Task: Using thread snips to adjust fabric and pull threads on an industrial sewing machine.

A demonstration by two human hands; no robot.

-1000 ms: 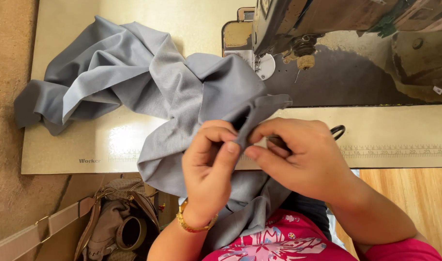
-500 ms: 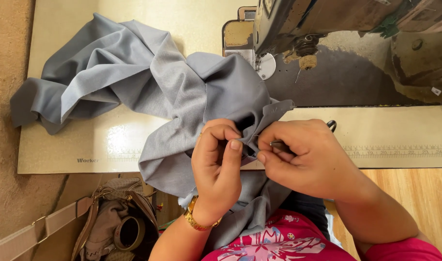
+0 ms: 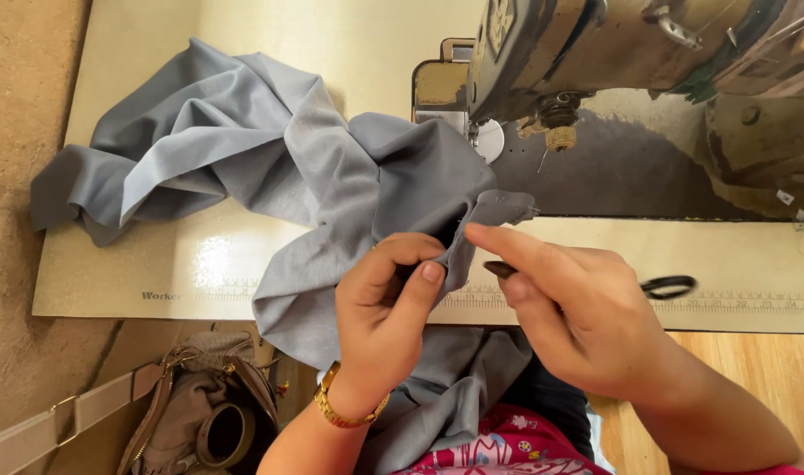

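We look down from the head camera on a cream-coloured surface bearing a printed ruler scale along its near edge, with a sewing machine set into it at the upper right. A large piece of grey fabric lies bunched across the surface, spreads to the far left, and hangs over the near edge into the lap. We see the left hand raised just above that edge, its fingers curled narrow and pinching a fold of the grey fabric between thumb and forefinger; a gold bracelet circles the wrist. The right hand lies just beside it, forefinger extended so that its tip touches the same fold where a small corner of cloth stands up toward the machine. The remaining fingers of the right hand close around a dark slim tool, of which one pointed tip shows below the forefinger and a dark loop shows beyond the knuckles; we cannot tell its exact kind, though it resembles small thread snips. Below the surface, at the lower left, a brown bag with a pale strap rests on the floor, and a pink patterned garment appears at the bottom edge.
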